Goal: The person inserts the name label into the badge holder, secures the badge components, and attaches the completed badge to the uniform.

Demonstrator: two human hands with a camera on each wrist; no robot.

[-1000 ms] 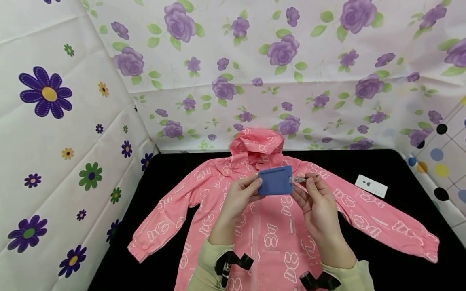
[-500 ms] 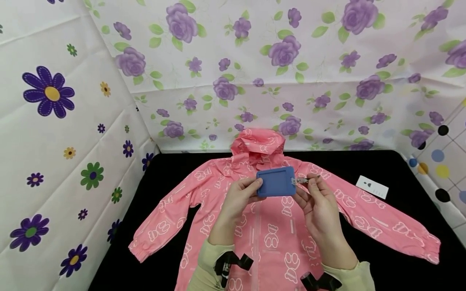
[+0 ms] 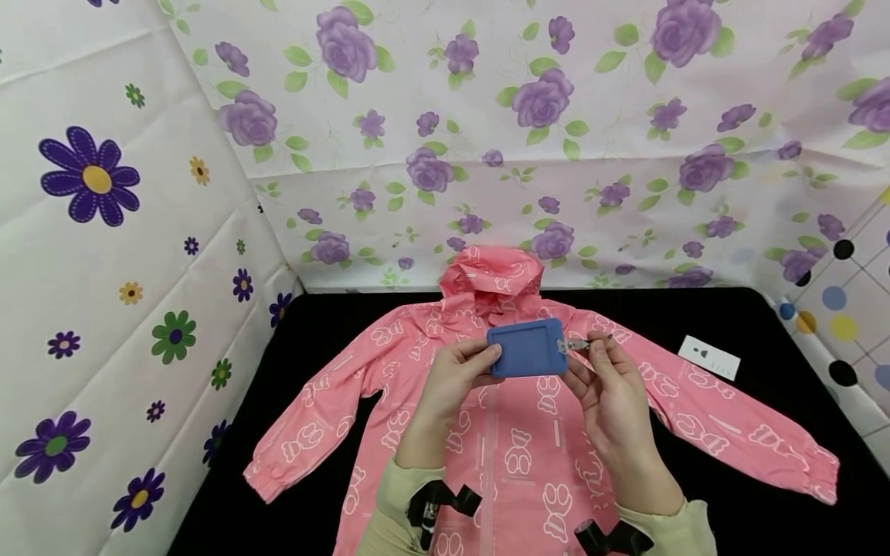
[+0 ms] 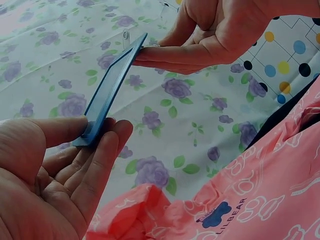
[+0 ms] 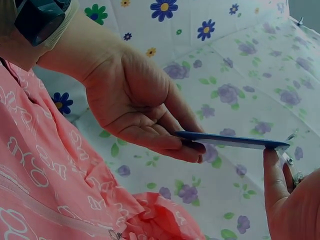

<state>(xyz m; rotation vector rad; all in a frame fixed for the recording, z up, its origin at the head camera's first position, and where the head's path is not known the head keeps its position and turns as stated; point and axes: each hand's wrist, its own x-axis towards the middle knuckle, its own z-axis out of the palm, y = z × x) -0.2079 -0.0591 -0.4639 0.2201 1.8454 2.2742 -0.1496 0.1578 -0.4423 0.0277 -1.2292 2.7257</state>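
Observation:
In the head view a blue badge holder point(image 3: 526, 348) is held up over a pink hooded jacket point(image 3: 518, 455). My left hand point(image 3: 455, 378) pinches its left end between thumb and fingers; the left wrist view shows the thumb on the near face and fingers behind. At the other end, my right hand point(image 3: 612, 394) pinches the small metal clip point(image 3: 575, 345) joined to the holder. One right fingertip touches the holder's edge in the right wrist view, where the holder point(image 5: 230, 139) is seen edge-on. The jacket lies spread with its hood at the back and sleeves out.
A white card point(image 3: 709, 357) with small dark marks lies by the jacket's right sleeve, on the black table cover point(image 3: 647, 309). Flowered cloth walls point(image 3: 445, 208) stand behind and at the left. A dotted cloth point(image 3: 848, 316) hangs on the right.
The blue badge holder has turned slightly, so its recessed front faces the head camera more. Both hands keep their hold in nearly the same place.

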